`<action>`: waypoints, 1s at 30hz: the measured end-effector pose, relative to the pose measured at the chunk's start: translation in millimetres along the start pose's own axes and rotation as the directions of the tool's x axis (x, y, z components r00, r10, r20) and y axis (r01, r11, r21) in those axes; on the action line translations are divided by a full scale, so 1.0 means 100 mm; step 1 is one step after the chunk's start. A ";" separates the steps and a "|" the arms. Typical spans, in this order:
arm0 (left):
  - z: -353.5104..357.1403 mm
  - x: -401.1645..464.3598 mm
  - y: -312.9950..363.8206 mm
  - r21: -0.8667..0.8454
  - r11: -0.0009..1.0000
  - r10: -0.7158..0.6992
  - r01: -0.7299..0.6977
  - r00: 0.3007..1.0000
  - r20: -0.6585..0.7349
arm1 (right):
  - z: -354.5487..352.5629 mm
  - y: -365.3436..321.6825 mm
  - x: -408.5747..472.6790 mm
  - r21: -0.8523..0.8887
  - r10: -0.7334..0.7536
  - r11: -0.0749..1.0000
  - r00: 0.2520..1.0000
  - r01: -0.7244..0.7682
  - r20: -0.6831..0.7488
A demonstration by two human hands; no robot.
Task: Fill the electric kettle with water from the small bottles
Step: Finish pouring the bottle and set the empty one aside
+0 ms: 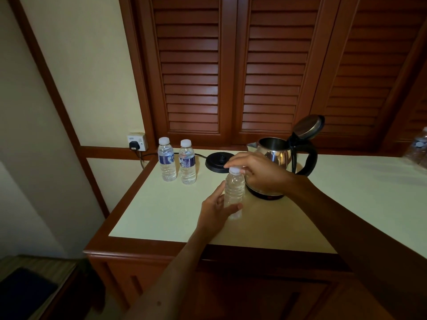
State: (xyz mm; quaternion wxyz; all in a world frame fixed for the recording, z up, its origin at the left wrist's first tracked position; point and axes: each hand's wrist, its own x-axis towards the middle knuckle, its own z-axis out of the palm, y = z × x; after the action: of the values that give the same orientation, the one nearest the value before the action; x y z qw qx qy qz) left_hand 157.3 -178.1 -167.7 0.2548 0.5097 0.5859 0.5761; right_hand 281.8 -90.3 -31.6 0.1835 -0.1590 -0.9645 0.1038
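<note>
Left hand [213, 210] gripped the lower body of a small bottle [234, 189], thumb across its front, fingers curled round the far side. Right hand [256, 172] sat on top, fingertips pinching the white cap [235, 169]. Bottle stood upright on the counter [161, 215], about mid-depth, just in front of the kettle [275, 155] and touching or nearly touching its base in the view; cannot tell which. Bottle looked full of clear water, label hidden by the hand.

Counter was pale cream with a dark wood edge, cabinet fronts below. Behind it, wood louvred doors [231, 65]. Cream wall at left with wood trim.

Near the back left corner, two more bottles [166, 160] stood upright side by side, close but apart, both capped, both holding clear water, blue labels. Right of them, at the back edge, the black kettle base [216, 161] lay bare, its cord running left to a plug in the wall socket [137, 142]. Steel kettle stood off the base, to its right, lid [308, 127] hinged up and open, black handle facing right; inside dark, contents not readable. At the far right edge, a blurred clear plastic item [418, 148], unclear what.
</note>
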 end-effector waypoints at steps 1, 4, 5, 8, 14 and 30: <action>0.00 0.00 0.00 -0.003 1.000 -0.004 0.004 1.000 0.001 | 0.00 0.01 0.00 0.015 0.018 1.000 1.000 -0.018 -0.002; 0.00 0.01 -0.02 -0.014 1.000 -0.016 0.016 1.000 0.006 | 0.03 0.04 0.01 0.040 0.061 0.997 0.998 -0.061 0.000; 0.00 0.01 -0.02 -0.016 1.000 -0.016 0.016 1.000 0.005 | 0.04 0.04 0.01 0.044 0.071 0.997 0.997 -0.071 -0.002; 0.01 0.01 -0.01 -0.015 1.000 -0.018 0.018 1.000 0.002 | 0.06 0.06 0.00 0.067 0.088 0.994 0.995 -0.086 -0.039; 0.00 -0.01 0.01 -0.001 1.000 0.005 -0.005 1.000 -0.010 | 0.08 0.03 0.01 0.182 0.108 0.980 0.984 -0.081 -0.142; -0.02 0.02 -0.04 0.051 0.999 -0.006 0.005 1.000 0.029 | 0.80 0.58 -0.86 0.161 0.451 0.887 0.888 -0.433 -0.094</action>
State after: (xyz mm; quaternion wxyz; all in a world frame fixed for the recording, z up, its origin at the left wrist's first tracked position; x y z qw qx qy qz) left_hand 153.5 -176.9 -170.1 0.2517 0.5227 0.5983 0.5528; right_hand 342.4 -77.8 -147.6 0.2271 -0.3683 -0.8795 0.1979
